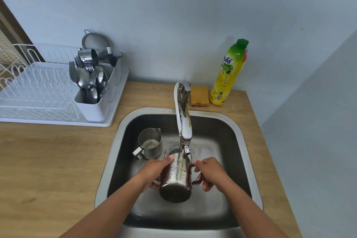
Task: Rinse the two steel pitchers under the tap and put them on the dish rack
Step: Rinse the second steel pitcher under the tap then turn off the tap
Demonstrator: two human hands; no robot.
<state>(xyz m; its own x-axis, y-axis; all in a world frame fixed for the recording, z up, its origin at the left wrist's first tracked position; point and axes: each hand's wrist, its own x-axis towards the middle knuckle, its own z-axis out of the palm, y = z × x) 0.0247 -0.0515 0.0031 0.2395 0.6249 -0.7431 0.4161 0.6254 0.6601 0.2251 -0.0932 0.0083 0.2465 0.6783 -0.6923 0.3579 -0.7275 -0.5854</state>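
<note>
the white dish rack (44,91) sits far left on the wooden counter (48,160), with a cup of forks and spoons (90,81) in it. the small pitcher (150,143) stands upright in the left part of the sink (239,141), well apart from the rack. the left hand (154,172) wraps around the side of the big pitcher (176,177). this pitcher is tipped, its bottom facing the person and its mouth up by the end of the tap (183,120). the right hand (210,172) is curled around its handle. the rack lies to the left, so i think the left hand is nearer to it. a sponge (200,96) and a soap bottle (229,73) stand by the pale blue wall
</note>
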